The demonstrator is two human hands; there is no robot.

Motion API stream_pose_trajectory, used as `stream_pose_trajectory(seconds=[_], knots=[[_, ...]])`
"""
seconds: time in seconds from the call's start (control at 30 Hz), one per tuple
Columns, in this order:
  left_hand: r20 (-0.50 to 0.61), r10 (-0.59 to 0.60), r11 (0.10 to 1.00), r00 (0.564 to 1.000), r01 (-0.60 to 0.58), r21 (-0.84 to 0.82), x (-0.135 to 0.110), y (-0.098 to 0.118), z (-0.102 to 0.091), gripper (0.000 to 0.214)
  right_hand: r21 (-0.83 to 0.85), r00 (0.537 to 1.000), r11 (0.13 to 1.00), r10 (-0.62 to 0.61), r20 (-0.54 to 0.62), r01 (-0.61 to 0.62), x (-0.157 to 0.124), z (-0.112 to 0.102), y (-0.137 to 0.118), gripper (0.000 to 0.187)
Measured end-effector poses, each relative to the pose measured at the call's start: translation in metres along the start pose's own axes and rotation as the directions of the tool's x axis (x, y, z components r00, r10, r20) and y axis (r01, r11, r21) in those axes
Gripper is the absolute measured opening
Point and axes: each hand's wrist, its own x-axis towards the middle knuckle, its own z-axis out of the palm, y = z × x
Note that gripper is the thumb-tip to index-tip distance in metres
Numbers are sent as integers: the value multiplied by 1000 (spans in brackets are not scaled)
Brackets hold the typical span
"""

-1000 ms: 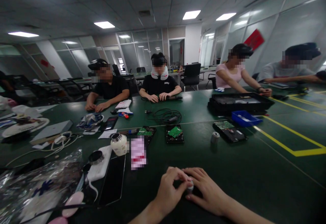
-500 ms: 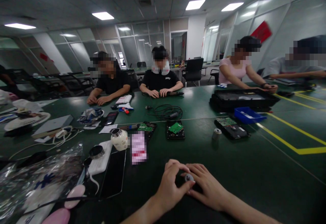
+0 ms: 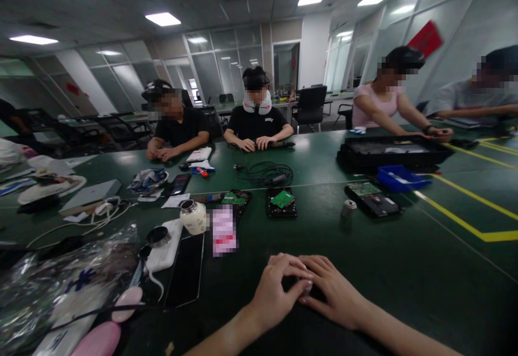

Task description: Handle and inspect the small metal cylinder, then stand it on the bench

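Observation:
Close to the near table edge, my left hand closes its thumb and fingers on a small round silvery piece. My right hand meets it from the other side, its thumb and bent fingers around the same piece. Fingertips of both hands hide most of it, so its exact kind does not show. Beyond my hands, a hard drive with a green circuit board lies on the green table. A small metal cylinder stands farther right.
To the left lie a black-screened phone, a cream jar, a white power bank and crumpled clear plastic. Farther off are a coiled black cable, a blue tray and a black case. Several people sit across the table.
My fingers have closed further over the small round piece, which showed its flat face with dark marks before and is now mostly covered. The view has shifted slightly.

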Motion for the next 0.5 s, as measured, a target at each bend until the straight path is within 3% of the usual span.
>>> stream_pose_trajectory(seconds=[0.13, 0.23, 0.33, 0.4, 0.5], knots=[[-15, -67, 987, 998, 64, -145, 2, 1, -4, 10, 11, 1000, 1000, 8, 3, -8, 0, 0, 0, 51], [-90, -87, 978, 992, 68, -197, 10, -2, -13, 10, 22, 1000, 999, 27, 12, -27, 1, -3, -1, 50], [-155, -75, 994, 985, 61, -93, 17, -19, -20, 8, 28, 999, 999, 43, 27, -43, 1, -5, -3, 49], [-119, -86, 996, 989, 82, -35, 19, -35, -19, 8, 22, 998, 998, 52, 35, -53, 1, -6, -4, 49], [-51, -134, 990, 990, 132, -38, 17, -56, -14, 29, 13, 998, 998, 57, 41, -57, 0, -5, -3, 49]])
